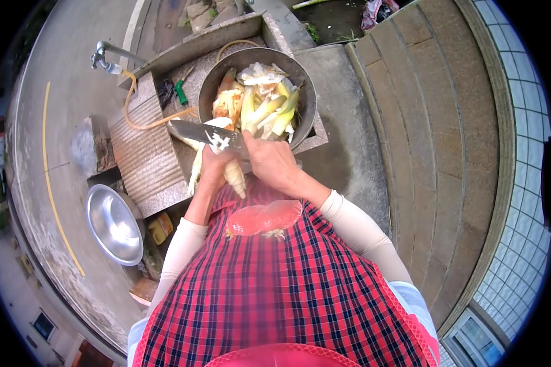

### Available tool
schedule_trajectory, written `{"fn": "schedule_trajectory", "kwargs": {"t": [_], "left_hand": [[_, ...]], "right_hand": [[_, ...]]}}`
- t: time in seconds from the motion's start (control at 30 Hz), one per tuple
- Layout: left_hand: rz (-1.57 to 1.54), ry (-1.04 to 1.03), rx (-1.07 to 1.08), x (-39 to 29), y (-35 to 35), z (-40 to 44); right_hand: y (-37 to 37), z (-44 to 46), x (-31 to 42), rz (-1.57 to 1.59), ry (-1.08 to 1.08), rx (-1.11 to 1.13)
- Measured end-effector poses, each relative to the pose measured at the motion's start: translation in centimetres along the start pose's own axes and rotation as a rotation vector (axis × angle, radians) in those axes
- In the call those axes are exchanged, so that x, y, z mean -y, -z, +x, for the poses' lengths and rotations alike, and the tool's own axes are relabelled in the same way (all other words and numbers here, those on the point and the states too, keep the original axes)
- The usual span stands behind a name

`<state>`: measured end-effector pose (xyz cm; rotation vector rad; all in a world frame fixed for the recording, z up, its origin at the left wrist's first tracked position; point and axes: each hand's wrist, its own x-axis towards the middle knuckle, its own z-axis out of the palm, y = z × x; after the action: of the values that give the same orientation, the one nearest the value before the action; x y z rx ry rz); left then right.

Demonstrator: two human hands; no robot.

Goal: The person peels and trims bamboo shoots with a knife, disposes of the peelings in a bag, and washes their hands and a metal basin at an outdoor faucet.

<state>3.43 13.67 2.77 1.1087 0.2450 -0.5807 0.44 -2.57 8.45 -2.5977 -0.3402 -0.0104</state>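
My right hand (269, 159) is closed round the handle of a wide-bladed knife (193, 131), whose blade points left across the front of a large round pot. White bits cling to the blade. Just below the blade, my left hand (213, 168) grips a pale, pointed, ringed shoot (234, 177), its tip toward my apron. The dark metal pot (316, 107) holds yellow-green and white shoot pieces (266, 110) and brownish peeled ones. Part of the shoot is hidden by my left hand and the knife.
Left of the pot are a ribbed stone washboard (144, 147), a tap (107, 61) with an orange hose and a green nozzle (180, 92). Lower left stand a silver basin (113, 224) and a yellow container (160, 228). Stone steps (431, 122) rise at the right.
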Motion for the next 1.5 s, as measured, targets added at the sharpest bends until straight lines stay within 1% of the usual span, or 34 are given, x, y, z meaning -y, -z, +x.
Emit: {"fn": "schedule_trajectory", "kwargs": {"t": [0.07,0.2,0.3,0.33,0.37,0.4,0.43,0.5,0.53,0.6,0.63,0.7,0.73,0.83,0.87,0.93,0.97,1.03,1.07,1.17,1.2,1.23,1.3,1.37,1.47,1.5], "left_hand": [[-0.050,-0.011,-0.049,-0.2,-0.7,-0.3],[-0.116,0.031,-0.039,0.2,-0.3,-0.5],[-0.122,0.025,-0.115,-0.1,-0.9,-0.7],[-0.019,-0.024,-0.050,0.3,-0.2,-0.5],[0.086,-0.072,0.018,-0.1,-0.2,-0.6],[0.114,-0.074,0.039,-0.3,-0.7,-1.3],[0.079,-0.020,0.092,-0.6,-0.7,-1.7],[-0.060,0.005,0.254,-1.2,-0.2,-1.7],[-0.150,0.006,0.238,-1.0,0.0,-1.8],[-0.321,0.002,0.216,-0.8,0.4,-1.3],[-0.304,0.004,0.217,-0.7,0.6,-1.0],[-0.266,0.010,0.215,0.2,1.6,-0.6],[-0.282,0.075,0.208,1.3,3.0,-0.1],[-0.317,0.041,0.199,0.6,1.8,-0.2],[-0.341,0.060,0.174,0.7,1.5,-0.2],[-0.388,0.094,0.125,0.5,1.1,-0.3],[-0.347,0.070,0.115,0.3,0.7,-0.5],[-0.266,0.023,0.093,0.0,-0.1,-0.8],[-0.298,0.041,0.134,0.3,0.4,-0.7],[-0.329,0.060,0.061,0.2,-0.1,-1.1],[-0.347,0.077,0.081,0.1,0.0,-1.3],[-0.364,0.096,0.102,0.1,0.1,-1.5],[-0.248,0.100,0.137,-0.8,-0.6,-1.9],[-0.212,0.093,0.268,-1.7,-0.2,-2.7],[-0.054,0.041,0.240,-1.5,1.2,-2.5],[-0.047,0.026,0.227,-1.4,1.2,-2.5]], "right_hand": [[0.3,-0.1,0.7,-0.036,0.027,0.021],[0.1,-0.2,0.9,-0.104,0.047,0.045],[-1.0,-0.3,0.3,-0.122,0.043,0.034],[-1.5,-0.3,-0.3,-0.129,0.039,0.029],[-1.7,0.4,-1.3,-0.169,-0.099,0.095],[-2.3,0.8,-3.7,-0.140,-0.185,0.140],[-2.6,0.9,-5.8,-0.109,-0.271,0.182],[-2.4,0.8,-6.7,-0.020,-0.365,0.145],[-2.5,0.5,-6.9,0.024,-0.409,0.134],[-3.1,0.7,-6.7,0.128,-0.420,0.035],[-3.1,0.8,-6.3,0.181,-0.426,-0.016],[-2.8,0.6,-5.3,0.163,-0.351,0.020],[-2.4,0.5,-4.6,0.155,-0.315,0.038],[-1.0,0.4,-1.9,0.174,-0.165,-0.065],[-0.7,0.2,-1.2,0.088,-0.115,-0.045],[-0.4,-0.2,-0.5,0.013,-0.034,-0.046],[-0.4,-0.4,-0.3,-0.024,0.007,-0.047],[-0.4,-0.6,-0.1,-0.063,0.037,-0.030],[-0.3,-0.6,-0.1,-0.080,0.045,-0.025],[-0.2,-0.7,-0.2,-0.122,0.068,-0.032],[-0.3,-0.7,-0.3,-0.135,0.074,-0.039],[-0.7,-0.5,-1.2,-0.137,-0.037,0.006],[-2.2,0.5,-4.1,-0.140,-0.260,0.093],[-1.5,0.5,-6.9,-0.129,-0.297,0.168],[-1.1,0.1,-7.5,0.058,-0.327,0.165],[-0.9,0.1,-7.4,0.103,-0.343,0.151]]}}
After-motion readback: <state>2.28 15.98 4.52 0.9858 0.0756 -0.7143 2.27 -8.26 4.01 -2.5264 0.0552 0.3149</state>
